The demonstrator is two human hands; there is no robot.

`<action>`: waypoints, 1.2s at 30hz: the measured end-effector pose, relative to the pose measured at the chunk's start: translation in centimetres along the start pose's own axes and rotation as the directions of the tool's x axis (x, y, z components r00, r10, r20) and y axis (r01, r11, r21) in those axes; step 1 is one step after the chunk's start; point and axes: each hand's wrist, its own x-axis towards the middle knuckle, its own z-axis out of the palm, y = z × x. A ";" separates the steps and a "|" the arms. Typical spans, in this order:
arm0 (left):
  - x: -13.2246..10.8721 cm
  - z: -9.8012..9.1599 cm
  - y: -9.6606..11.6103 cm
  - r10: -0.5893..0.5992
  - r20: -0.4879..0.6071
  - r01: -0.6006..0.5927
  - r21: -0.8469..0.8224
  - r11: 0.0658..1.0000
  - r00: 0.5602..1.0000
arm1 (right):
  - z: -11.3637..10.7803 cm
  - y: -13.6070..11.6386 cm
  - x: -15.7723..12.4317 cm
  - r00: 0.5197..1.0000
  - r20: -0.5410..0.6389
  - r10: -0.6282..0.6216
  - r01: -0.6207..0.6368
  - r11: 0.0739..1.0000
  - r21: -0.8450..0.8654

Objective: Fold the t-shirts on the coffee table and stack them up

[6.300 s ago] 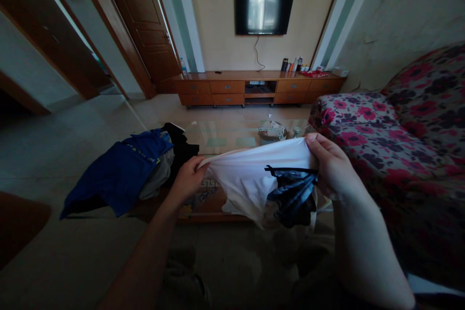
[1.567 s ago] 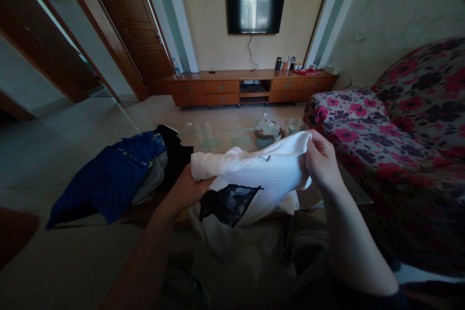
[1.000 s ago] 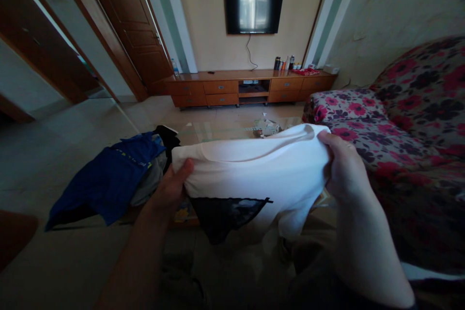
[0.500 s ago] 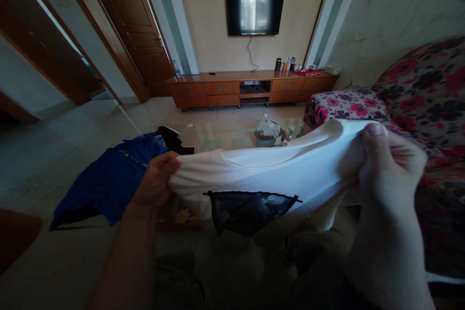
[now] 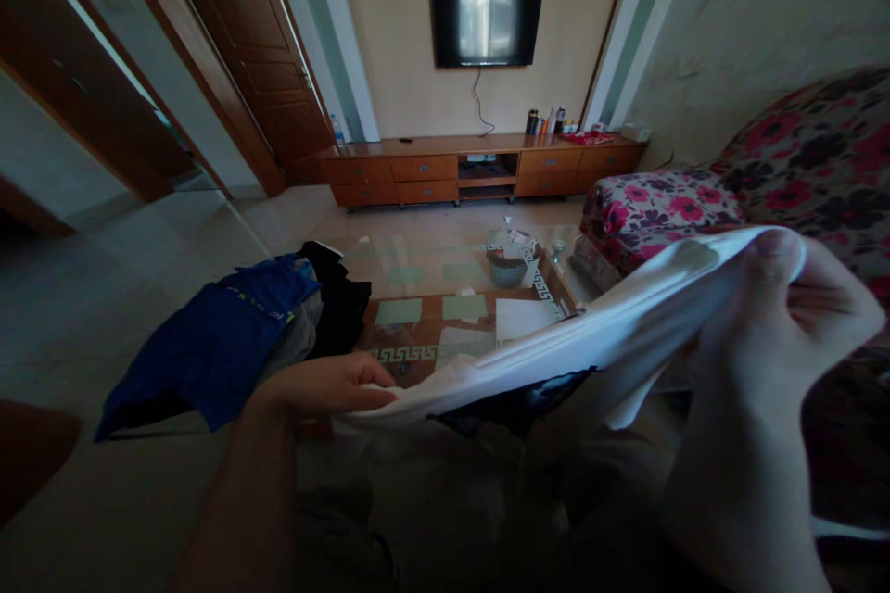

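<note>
A white garment point(image 5: 556, 352) with a dark sheer patch is stretched in the air between my hands, slanting up to the right. My left hand point(image 5: 348, 383) pinches its lower left end, thumb and fingers pressed together. At the upper right, my right hand point(image 5: 793, 287) grips the other end, with cloth over the thumb. Left of my left hand, a blue garment point(image 5: 209, 329) lies spread out, beside a grey one point(image 5: 298, 334) and black clothing point(image 5: 340, 296). The lower part of the white garment is dim and hard to make out.
A glass-topped table point(image 5: 407, 354) stands ahead, with a small basket point(image 5: 507, 269) near its far right part. Farther off is a wooden cabinet point(image 5: 424, 169) holding bottles and cans, below a wall television point(image 5: 488, 20). A floral sofa point(image 5: 667, 202) is on the right.
My left hand has moved down and right, and my right hand has moved right. The white garment now hangs narrower and more slanted, exposing more of the table and its basket.
</note>
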 end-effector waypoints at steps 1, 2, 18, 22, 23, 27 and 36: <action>0.2 0.0 -0.2 0.040 -0.020 -0.040 0.020 0.999 0.999 | 0.0 0.1 0.1 1.000 -0.008 -0.007 0.007 1.000 -0.003; 0.3 0.1 -0.3 0.097 -0.055 -0.096 0.020 0.995 0.994 | -0.1 0.1 0.2 1.000 -0.015 -0.011 0.011 1.000 -0.009; 1.7 -2.0 -0.8 0.303 -0.768 -0.525 -0.051 0.849 0.565 | -1.7 0.6 0.1 0.858 0.348 0.377 -0.324 0.924 -0.203; 1.6 -2.8 -1.2 0.219 -0.896 -0.476 0.010 0.880 0.387 | -1.5 0.8 0.0 0.839 0.357 0.411 -0.363 0.911 -0.195; 1.6 -3.0 -1.3 0.200 -0.928 -0.491 0.021 0.871 0.316 | -1.4 0.9 0.0 0.840 0.355 0.411 -0.364 0.911 -0.193; 1.8 -3.4 -1.7 0.187 -0.975 -0.586 0.081 0.806 0.122 | -1.1 1.3 -0.1 0.866 0.342 0.364 -0.335 0.931 -0.143; 1.9 -3.9 -2.3 0.225 -0.951 -0.680 0.020 0.733 0.214 | -1.3 3.7 -0.1 0.838 0.455 0.302 -0.292 0.952 -0.094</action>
